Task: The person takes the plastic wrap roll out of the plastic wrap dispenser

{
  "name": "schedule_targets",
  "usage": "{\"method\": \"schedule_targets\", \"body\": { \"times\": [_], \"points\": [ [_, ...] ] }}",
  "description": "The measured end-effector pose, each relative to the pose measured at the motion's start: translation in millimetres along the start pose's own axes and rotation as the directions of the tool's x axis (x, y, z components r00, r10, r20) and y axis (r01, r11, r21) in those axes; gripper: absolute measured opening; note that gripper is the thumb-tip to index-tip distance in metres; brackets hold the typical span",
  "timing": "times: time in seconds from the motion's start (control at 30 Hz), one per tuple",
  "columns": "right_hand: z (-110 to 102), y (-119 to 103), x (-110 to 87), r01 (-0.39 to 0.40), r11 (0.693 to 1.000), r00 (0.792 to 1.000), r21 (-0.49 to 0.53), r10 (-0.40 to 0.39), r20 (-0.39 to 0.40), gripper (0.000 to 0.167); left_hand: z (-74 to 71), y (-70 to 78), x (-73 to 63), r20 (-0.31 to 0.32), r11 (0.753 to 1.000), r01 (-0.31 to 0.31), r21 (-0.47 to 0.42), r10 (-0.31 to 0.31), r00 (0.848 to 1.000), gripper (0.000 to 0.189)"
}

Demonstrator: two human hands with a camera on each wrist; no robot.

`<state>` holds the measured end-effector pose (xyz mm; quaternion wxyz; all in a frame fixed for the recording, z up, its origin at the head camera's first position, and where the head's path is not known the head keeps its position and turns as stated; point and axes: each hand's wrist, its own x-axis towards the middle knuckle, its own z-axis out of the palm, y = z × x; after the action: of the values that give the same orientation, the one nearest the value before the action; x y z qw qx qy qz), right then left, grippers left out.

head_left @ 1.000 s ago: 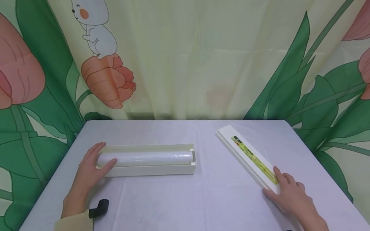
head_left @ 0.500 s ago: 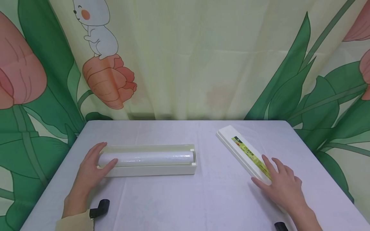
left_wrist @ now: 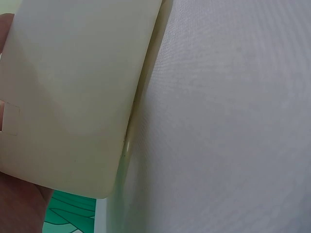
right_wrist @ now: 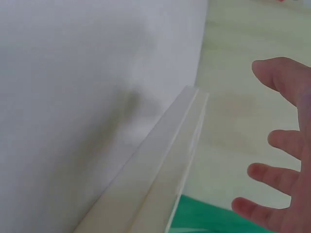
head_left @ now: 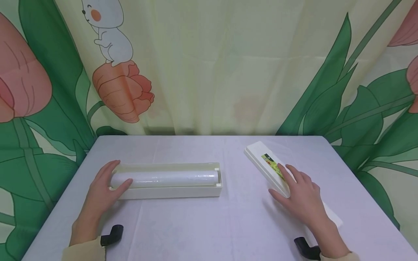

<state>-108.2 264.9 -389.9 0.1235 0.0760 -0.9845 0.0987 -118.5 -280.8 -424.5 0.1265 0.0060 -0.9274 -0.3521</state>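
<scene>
Fingers (right_wrist: 274,177) spread, right hand (head_left: 303,200) above lid (head_left: 256,150); left hand (head_left: 102,190) gripping box (head_left: 171,193)

Glossy roll (head_left: 173,178), smooth plastic box (head_left: 173,193)

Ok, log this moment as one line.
left grip: holds box end; right grip: fingers spread above lid, not touching; roll: in box; lid: off box
</scene>
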Motion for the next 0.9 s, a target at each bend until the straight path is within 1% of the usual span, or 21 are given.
{"method": "schedule_targets", "body": {
  "times": [0.17,0.4,0.57,0.8,0.9],
  "points": [
    [2.4,-17.8,16.6,0.095,0.995,0.993,0.026,-0.093,-0.075,0.078,-0.2,0.3,0.5,0.0,1.0,0.0,0.001,0.0,1.0,0.081],
    [9.1,-48.4,36.5,0.187,0.979,0.978,0.086,-0.177,-0.106,0.074,0.0,0.1,1.2,0.007,1.0,0.011,0.013,-0.011,1.0,0.082],
    [10.0,-68.0,47.8,0.244,0.965,0.966,0.101,-0.233,-0.11,0.072,0.5,0.0,1.4,0.002,1.0,0.009,0.014,-0.009,1.0,0.081],
    [12.3,-89.0,62.3,0.282,0.952,0.958,0.12,-0.273,-0.092,0.071,0.3,0.7,1.1,0.0,1.0,0.008,0.006,-0.008,1.0,0.081],
    [12.6,-99.4,67.6,0.311,0.941,0.949,0.135,-0.302,-0.087,0.07,-0.6,1.2,0.7,-0.004,1.0,0.002,0.006,-0.002,1.0,0.081]
  ]
}}
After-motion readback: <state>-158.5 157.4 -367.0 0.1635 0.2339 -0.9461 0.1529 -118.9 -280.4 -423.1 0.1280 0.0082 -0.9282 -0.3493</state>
